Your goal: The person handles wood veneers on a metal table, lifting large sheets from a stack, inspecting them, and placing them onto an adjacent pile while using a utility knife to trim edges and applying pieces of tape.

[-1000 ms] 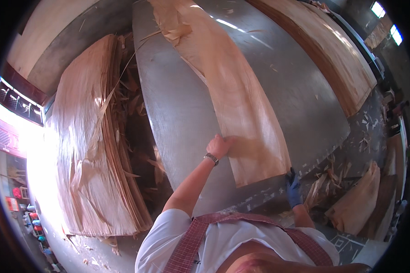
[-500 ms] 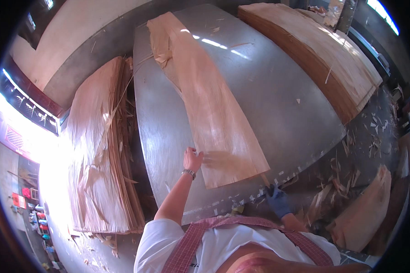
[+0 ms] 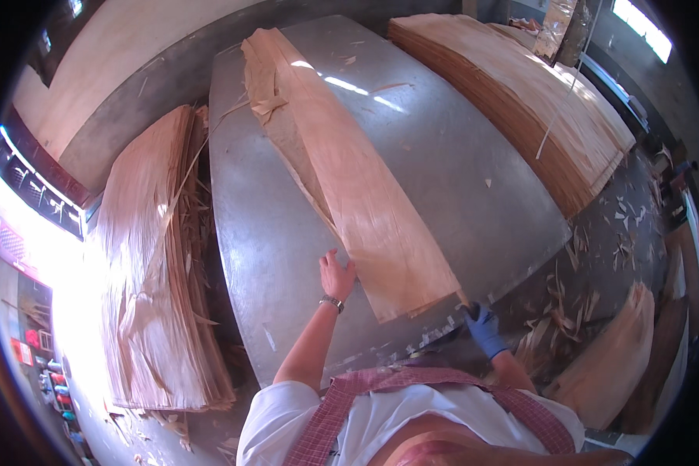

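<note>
A long veneer sheet [image 3: 380,225] slants away toward the far left across a grey tabletop [image 3: 474,179] that spreads out on both sides. The left hand [image 3: 337,276], fingers parted and gripping nothing, is just beside the sheet's left edge; the gloved right hand [image 3: 483,328], off the near right corner, seems from here closed on a narrow strip [image 3: 464,297].

Hands, two: one bare left hand [image 3: 338,278] and one gloved right hand [image 3: 487,332]. Blue gloves visible: one. Wristwatches: one [image 3: 332,302]. Metal-topped tables: one [image 3: 474,179]. Large veneer stacks, two: one left stack [image 3: 144,256] and one right stack [image 3: 512,93]; the layers in each are too fine to count. Long veneer pieces on the tabletop: one [image 3: 361,186], number of layers indeterminate. Checked aprons: one [image 3: 388,378]. Floor scraps [image 3: 623,213]: many, uncountable.
</note>
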### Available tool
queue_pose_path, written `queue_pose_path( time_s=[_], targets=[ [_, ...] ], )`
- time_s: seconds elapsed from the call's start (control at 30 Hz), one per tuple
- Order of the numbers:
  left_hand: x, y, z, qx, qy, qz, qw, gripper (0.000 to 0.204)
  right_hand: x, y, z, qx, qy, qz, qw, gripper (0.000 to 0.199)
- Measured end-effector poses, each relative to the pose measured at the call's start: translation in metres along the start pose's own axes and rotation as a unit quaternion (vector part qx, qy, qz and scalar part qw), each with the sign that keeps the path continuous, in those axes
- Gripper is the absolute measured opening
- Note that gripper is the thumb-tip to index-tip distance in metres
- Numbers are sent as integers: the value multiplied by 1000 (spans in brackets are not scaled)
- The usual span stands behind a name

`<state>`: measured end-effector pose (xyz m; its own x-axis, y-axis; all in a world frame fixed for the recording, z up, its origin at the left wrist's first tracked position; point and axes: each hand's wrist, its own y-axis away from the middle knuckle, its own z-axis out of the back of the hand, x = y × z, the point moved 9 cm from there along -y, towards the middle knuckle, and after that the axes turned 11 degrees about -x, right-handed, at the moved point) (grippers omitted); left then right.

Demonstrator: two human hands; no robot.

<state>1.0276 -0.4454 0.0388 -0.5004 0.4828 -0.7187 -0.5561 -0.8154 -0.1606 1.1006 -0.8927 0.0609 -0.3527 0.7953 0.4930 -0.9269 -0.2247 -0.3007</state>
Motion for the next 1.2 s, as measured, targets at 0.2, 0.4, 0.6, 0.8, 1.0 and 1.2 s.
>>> queue_pose_path(
  time_s=[0.2,0.4,0.6,0.8,1.0,1.2],
  targets=[
    [-9,-5,-19,-44,-73,88,992,60,-9,-29,-17,-2,-97,-25,995,32],
    [-18,-14,-46,-41,-92,210,973,70,-74,-38,0,50,-266,-124,955,26],
    [-39,-12,-67,-43,-166,246,954,78,-130,-60,-6,83,-359,-207,906,25],
    [-81,-21,-127,73,-201,179,960,64,-169,-89,-9,85,-133,-106,982,32],
    [-22,-33,-148,-59,86,294,950,42,-133,-135,-2,71,-170,-80,980,33],
    [-89,-20,-179,63,206,336,917,29,-140,-162,10,1,-155,-32,987,30]
  ],
)
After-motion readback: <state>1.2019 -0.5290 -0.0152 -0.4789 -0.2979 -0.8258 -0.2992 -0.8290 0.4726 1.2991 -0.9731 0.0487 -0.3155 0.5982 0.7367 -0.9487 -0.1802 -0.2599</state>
